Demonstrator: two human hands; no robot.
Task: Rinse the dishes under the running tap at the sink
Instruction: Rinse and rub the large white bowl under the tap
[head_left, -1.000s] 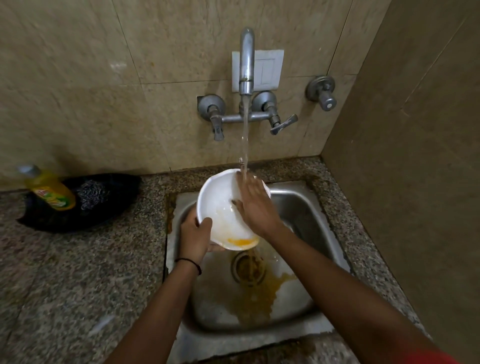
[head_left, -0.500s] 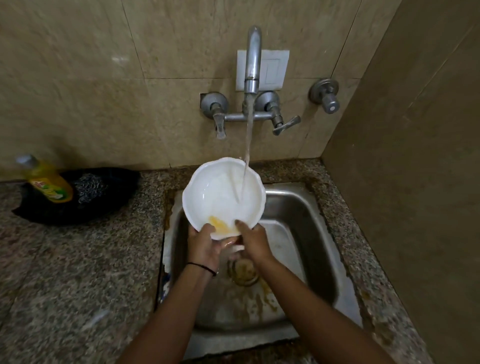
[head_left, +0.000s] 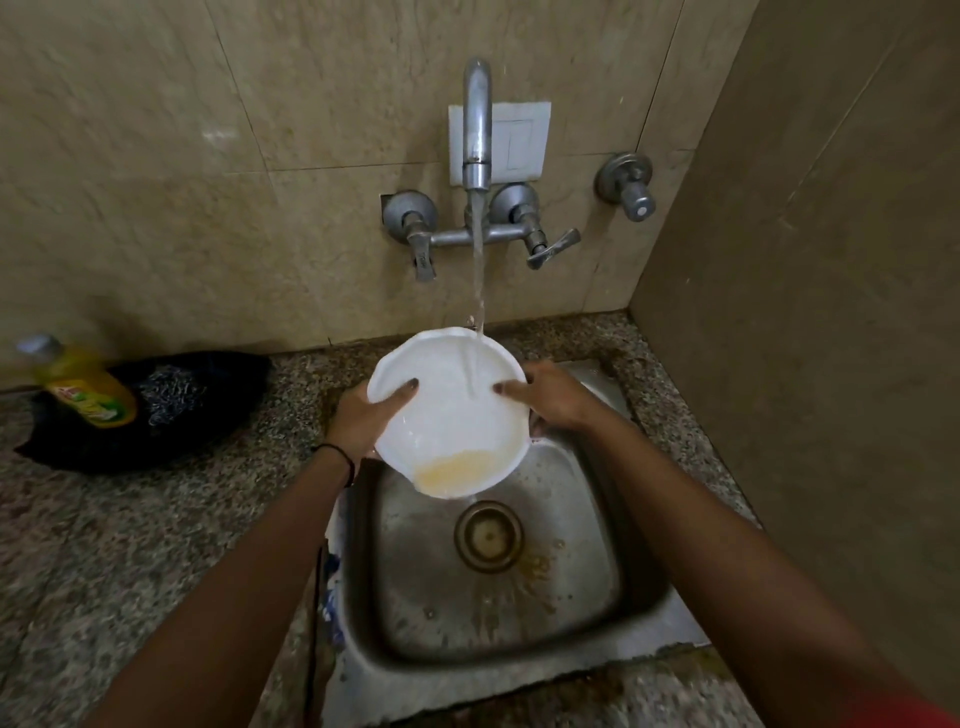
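Two hands tilt bowl (head_left: 452, 431) over sink (head_left: 519, 618): left hand (head_left: 363, 421), right hand (head_left: 553, 400) fingers clamped on opposite rims; water (head_left: 478, 270) lands between thumbs.

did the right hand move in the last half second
Yes, the right hand shifted from just above the drain to farther up and right of it.

Well left of the grip on the bowl (head_left: 452, 415), a yellow dish-soap bottle (head_left: 85, 387) with a grey cap overlaps the edge of a black cloth (head_left: 218, 421). A steel scrubber (head_left: 174, 392) rests on the cloth. All sit on the speckled granite counter (head_left: 130, 545). Beyond the grip, high on the beige tiled wall (head_left: 156, 156), is a white switch plate (head_left: 522, 140). A round metal valve (head_left: 626, 184) is mounted up to the right.
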